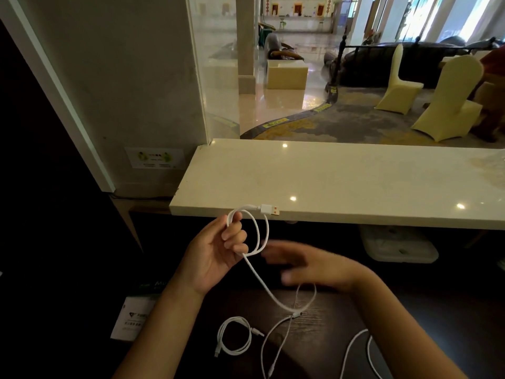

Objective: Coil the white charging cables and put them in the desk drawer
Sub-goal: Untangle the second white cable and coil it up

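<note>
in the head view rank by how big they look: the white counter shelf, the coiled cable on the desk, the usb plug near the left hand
1. white counter shelf
2. coiled cable
3. usb plug
The shelf lies farther from the camera, yet looks far the largest.

A coiled cable (234, 335) lies low centre on the desk (322, 305) — loose cables (355, 348) right, a leaflet (131, 318) left.

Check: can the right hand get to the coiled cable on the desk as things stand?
Probably yes. The coiled cable lies in the open on the dark desk, nothing over it. The right hand looks empty, blurred, above and to its right; only loose cable lies between.
</note>
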A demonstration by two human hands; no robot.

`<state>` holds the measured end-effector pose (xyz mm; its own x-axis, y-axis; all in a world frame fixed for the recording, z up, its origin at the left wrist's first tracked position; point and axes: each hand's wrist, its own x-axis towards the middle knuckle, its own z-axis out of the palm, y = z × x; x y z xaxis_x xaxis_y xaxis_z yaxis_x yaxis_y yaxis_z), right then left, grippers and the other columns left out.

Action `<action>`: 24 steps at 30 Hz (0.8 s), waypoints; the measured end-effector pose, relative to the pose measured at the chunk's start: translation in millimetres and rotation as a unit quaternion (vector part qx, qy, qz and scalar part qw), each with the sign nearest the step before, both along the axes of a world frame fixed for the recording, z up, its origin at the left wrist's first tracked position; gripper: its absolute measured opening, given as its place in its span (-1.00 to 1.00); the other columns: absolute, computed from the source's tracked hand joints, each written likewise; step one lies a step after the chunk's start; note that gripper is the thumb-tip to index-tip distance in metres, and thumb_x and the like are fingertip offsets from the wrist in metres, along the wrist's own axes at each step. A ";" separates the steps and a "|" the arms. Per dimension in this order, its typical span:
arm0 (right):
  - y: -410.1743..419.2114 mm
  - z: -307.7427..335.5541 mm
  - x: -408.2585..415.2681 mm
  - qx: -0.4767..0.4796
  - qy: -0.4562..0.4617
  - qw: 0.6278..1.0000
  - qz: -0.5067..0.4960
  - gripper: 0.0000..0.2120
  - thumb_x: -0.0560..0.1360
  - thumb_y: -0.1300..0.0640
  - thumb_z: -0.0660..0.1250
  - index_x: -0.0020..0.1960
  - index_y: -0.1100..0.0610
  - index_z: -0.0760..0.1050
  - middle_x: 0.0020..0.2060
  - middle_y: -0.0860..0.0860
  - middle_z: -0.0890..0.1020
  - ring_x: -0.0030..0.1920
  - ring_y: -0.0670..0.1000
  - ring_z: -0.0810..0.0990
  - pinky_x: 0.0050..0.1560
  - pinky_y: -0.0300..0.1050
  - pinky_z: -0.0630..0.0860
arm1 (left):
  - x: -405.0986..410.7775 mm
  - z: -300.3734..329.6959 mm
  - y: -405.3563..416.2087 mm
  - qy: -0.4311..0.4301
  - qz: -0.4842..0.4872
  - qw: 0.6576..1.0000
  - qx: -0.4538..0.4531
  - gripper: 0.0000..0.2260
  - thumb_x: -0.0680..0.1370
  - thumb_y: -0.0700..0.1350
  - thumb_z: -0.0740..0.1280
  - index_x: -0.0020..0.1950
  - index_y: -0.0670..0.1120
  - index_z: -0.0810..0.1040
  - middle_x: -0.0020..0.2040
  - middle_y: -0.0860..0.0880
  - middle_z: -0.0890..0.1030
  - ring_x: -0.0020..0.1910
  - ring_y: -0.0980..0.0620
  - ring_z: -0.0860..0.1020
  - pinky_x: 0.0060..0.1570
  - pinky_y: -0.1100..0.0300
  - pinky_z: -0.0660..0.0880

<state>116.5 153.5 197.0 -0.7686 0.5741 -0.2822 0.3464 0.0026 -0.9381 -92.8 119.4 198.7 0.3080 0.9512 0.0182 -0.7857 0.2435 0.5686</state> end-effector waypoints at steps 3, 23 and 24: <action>7.5 17.5 -1.1 -0.195 0.262 0.940 -0.100 -0.23 0.31 -0.23 0.40 0.39 0.12 0.33 0.34 0.14 0.46 0.34 0.10 0.43 0.35 0.03 0.36 | 6.3 0.8 -2.0 0.036 -0.035 0.999 0.003 -0.87 0.43 -0.12 0.34 -0.13 -0.17 0.58 -0.48 0.05 0.37 -0.52 0.16 0.34 -0.47 0.31 0.40; 18.1 34.7 -22.7 -0.010 0.167 0.948 -0.273 -0.89 0.48 0.26 0.32 -0.18 0.28 0.58 -0.47 -0.01 0.54 -0.41 -0.07 0.49 -0.28 -0.26 0.54 | 14.8 11.2 -6.9 0.301 0.021 0.952 0.043 -0.79 0.51 -0.16 0.20 0.00 -0.20 0.59 -0.42 0.04 0.50 -0.43 0.15 0.49 -0.07 0.24 0.56; 17.9 34.4 -22.9 -0.009 0.169 0.946 -0.277 -0.89 0.48 0.26 0.32 -0.16 0.29 0.58 -0.46 0.00 0.54 -0.40 -0.07 0.50 -0.27 -0.26 0.54 | 15.7 12.9 -6.2 0.312 0.025 0.949 0.043 -0.79 0.52 -0.17 0.19 -0.01 -0.20 0.59 -0.43 0.04 0.50 -0.43 0.16 0.49 -0.07 0.25 0.56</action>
<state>93.6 171.4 231.4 -0.3995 0.9125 -0.0875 -0.0308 -0.1088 -0.9936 -77.0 113.2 211.6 0.2394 0.9681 -0.0736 -0.2997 0.1458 0.9428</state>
